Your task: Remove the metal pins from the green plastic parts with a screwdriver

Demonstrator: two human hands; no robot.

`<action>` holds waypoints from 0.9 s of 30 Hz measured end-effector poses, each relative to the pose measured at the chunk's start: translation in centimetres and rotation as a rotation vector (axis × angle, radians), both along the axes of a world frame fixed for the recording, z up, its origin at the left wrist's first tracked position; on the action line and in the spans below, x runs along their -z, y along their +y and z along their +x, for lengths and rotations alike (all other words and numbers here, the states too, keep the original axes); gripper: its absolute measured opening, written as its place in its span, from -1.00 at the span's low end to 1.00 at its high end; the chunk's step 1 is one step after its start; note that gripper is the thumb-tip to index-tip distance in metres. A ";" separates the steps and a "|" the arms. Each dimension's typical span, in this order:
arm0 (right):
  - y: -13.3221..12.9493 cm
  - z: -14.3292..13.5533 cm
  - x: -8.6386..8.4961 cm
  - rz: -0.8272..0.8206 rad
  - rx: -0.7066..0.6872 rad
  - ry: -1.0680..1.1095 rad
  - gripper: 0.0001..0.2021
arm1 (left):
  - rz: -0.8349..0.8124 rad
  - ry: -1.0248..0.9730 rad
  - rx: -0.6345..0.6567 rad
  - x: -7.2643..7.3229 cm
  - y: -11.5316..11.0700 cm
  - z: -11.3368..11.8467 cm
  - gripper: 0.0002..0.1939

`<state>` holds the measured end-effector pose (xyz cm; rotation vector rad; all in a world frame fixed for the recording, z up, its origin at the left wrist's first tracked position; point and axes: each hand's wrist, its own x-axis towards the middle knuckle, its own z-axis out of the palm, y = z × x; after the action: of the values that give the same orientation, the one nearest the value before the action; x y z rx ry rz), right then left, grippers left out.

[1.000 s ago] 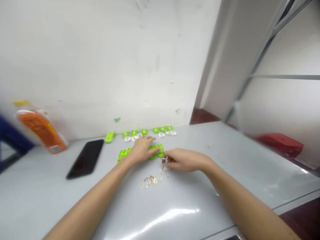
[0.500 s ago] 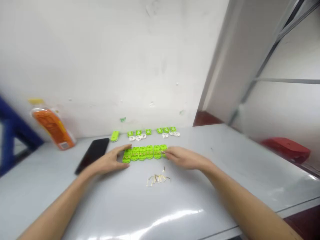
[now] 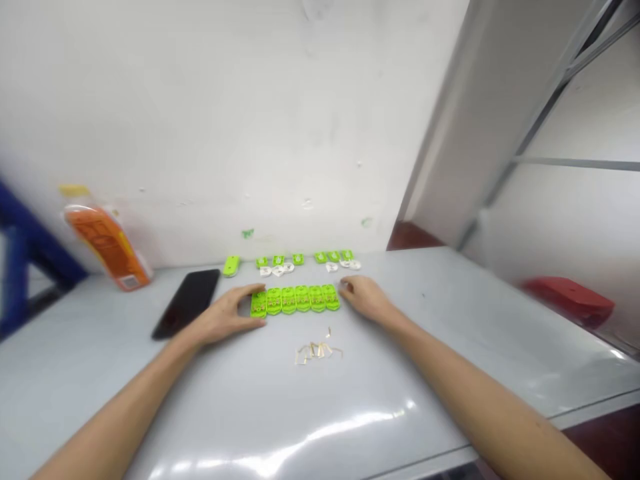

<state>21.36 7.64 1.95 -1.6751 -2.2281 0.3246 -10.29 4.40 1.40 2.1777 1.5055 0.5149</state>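
Several lime-green plastic casings [image 3: 303, 299] lie side by side in a row on the grey table, with small brass-coloured parts inside. My left hand [image 3: 227, 315] spans the leftmost casing [image 3: 259, 305], a fingertip at its far edge and the thumb at its near edge. Just off the row's right end, my right hand [image 3: 366, 298] rests with curled fingers and nothing visible in them. Thin metal strips [image 3: 316, 351] are scattered on the near side of the row.
Behind the row are small green pieces [image 3: 298, 259] and white pieces [image 3: 278, 271], with a closed green casing [image 3: 231, 266]. A black phone [image 3: 187, 303] and an orange bottle [image 3: 107, 240] are at left. A red object [image 3: 567, 300] lies far right. A white wall [image 3: 225, 120] rises behind.
My right hand has come off the rightmost casing and moved slightly right. The leftmost casing now stands straighter in line with the row. My left hand stays around it.
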 end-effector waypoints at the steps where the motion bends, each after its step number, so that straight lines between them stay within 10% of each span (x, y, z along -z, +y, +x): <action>1: -0.1 0.0 -0.1 0.003 0.000 0.005 -0.81 | 0.003 0.000 -0.002 0.0 -0.1 0.0 -0.23; 6: -1.7 0.2 -2.6 -0.083 -0.182 0.025 -0.87 | 0.009 0.005 -0.013 -0.3 -0.3 0.0 -0.19; 10: -3.4 0.4 -4.4 -0.541 -0.613 0.048 -0.81 | -0.006 -0.003 -0.003 -0.2 -0.3 -0.1 -0.20; 19: -3.8 -0.5 -3.1 -0.591 -0.627 -0.010 -0.87 | -0.009 -0.013 0.000 -0.1 0.0 -0.2 -0.25; 27: -4.3 0.1 -5.6 -0.451 -0.624 0.241 -0.87 | 0.084 -0.176 -0.045 -2.1 -1.7 1.6 -0.31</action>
<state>21.42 3.33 7.57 -0.9773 -2.5518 1.1849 -8.70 2.71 3.48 2.1024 1.4648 0.7764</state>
